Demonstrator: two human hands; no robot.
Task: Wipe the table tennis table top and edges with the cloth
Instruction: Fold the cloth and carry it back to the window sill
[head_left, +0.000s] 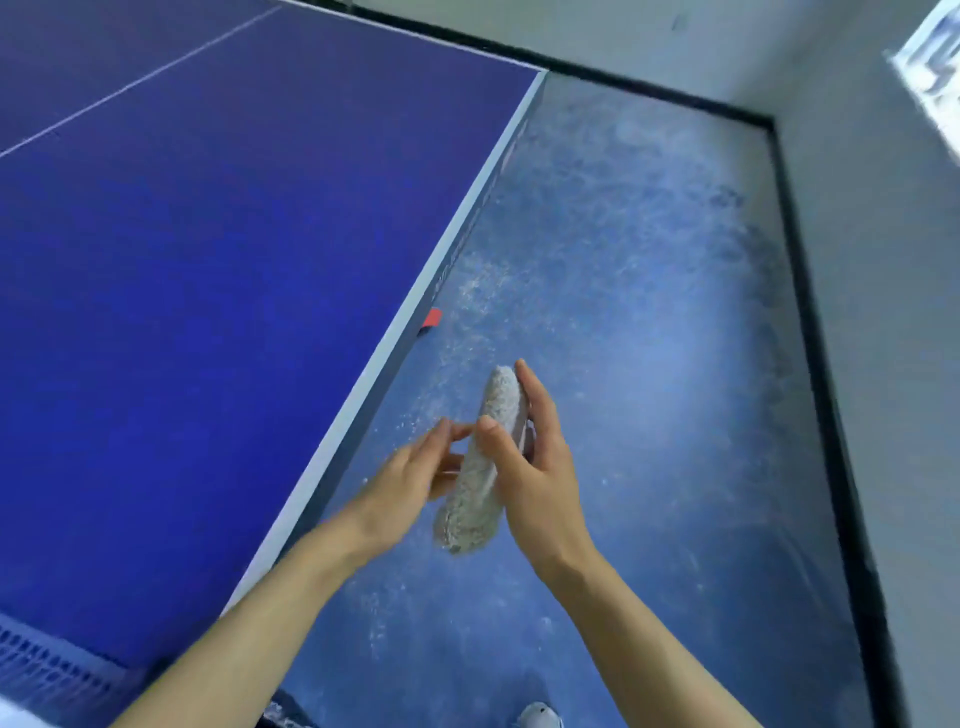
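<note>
Cloth: a grey, nubbly cloth bunched into a long roll, held up on end in the air above the floor, just off the tabletop's side edge and not touching it.
Right hand: the right hand has the cloth in its grip, thumb pressed across the front and fingers laid flat along the back, their tips showing past the top end.
Left hand: the left hand reaches in from the tabletop side with its fingers mostly straight, tips at the cloth's side. It is blurred, so I cannot tell whether its grip has closed on the cloth or the fingers only touch it.
Tabletop: the blue tabletop fills the left of the view, with a thin white line across it and a white edge band on the near side.
Net: a strip of net shows at the lower left corner.
Floor: the blue floor is speckled with pale marks. A small red piece sticks out from under the tabletop edge.
Wall: a pale wall with a black skirting runs round the corner.
Shoe: the toe of a light shoe at the bottom.
</note>
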